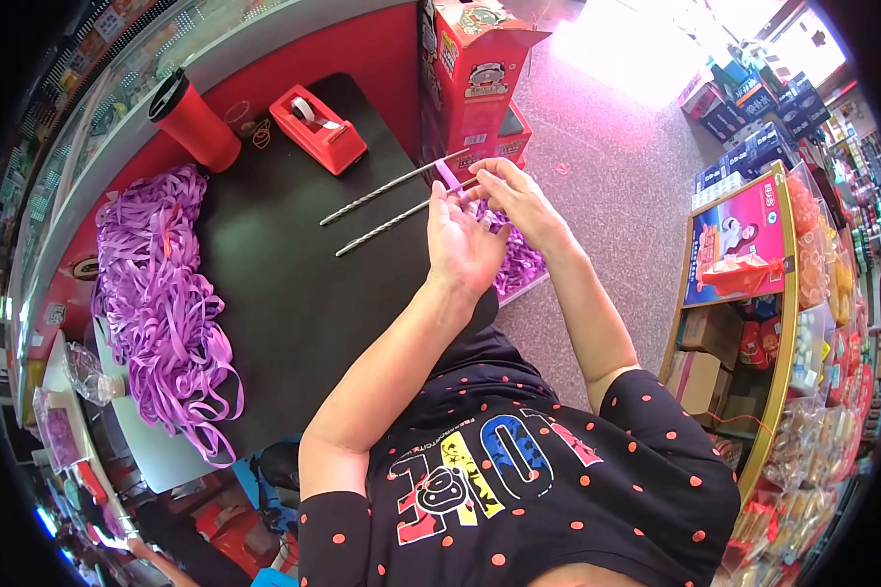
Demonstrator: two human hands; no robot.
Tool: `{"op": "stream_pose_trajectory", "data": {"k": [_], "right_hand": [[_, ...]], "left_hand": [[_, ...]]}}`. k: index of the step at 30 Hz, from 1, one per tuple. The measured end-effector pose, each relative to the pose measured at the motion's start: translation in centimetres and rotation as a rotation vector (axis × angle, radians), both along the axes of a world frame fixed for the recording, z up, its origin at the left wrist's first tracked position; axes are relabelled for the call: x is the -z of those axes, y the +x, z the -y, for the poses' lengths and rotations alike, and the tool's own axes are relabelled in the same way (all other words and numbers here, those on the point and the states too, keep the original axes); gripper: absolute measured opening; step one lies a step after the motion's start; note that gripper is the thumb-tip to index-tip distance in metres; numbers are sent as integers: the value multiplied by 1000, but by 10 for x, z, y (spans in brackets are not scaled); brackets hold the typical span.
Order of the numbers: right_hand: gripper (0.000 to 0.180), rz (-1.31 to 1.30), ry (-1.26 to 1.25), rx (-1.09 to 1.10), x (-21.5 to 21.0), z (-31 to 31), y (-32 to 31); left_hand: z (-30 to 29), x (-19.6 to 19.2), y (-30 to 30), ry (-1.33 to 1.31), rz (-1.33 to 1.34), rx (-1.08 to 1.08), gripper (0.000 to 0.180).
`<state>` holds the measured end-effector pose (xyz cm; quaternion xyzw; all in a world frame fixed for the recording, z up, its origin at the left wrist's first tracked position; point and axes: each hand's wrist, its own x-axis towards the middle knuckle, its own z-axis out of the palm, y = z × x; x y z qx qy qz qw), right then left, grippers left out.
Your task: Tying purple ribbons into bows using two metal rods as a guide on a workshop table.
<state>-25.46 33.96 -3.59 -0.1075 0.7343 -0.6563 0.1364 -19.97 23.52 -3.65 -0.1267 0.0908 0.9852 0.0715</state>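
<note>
Two long metal rods with spiral grooves, like drill bits (382,196), slant side by side above the black tabletop. A band of purple ribbon (448,176) spans their far right ends. My left hand (465,249) is just below it, palm partly showing, with its fingertips closed at the ribbon. On the other side my right hand (524,201) has its fingers bent and pinched at the ribbon and the rod ends. Fingers cover part of the rods' ends. More purple ribbon (521,264) lies in a heap behind and below my hands.
A large heap of purple ribbon (162,284) covers the left side of the black table (284,303). A red tape dispenser (318,129) and a red tumbler (194,122) stand at the back. Red cartons (475,78) stand beyond; a stocked shelf (739,245) is at right.
</note>
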Motion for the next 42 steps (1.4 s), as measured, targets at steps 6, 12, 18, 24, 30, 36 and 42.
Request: {"op": "stream_pose_trajectory", "data": {"k": [6, 12, 18, 24, 30, 36, 42], "right_hand": [[23, -174, 68, 16, -15, -3, -8], [26, -392, 18, 16, -46, 38, -40], [27, -487, 224, -181, -66, 124, -78], [28, -166, 307, -230, -60, 167, -109], [20, 215, 264, -274, -63, 175, -124], [17, 248, 277, -283, -61, 179, -128], [17, 315, 134, -324, -74, 175, -132]], "left_hand": [[3, -1, 5, -3, -36, 23, 76], [0, 3, 5, -23, -20, 33, 90], [0, 5, 10, -23, -13, 9, 90], [-5, 11, 6, -17, -142, -5, 87], [-4, 9, 4, -21, -41, 14, 89], [-6, 12, 2, -54, -25, 55, 107], [-5, 9, 4, -70, -24, 51, 107]]}}
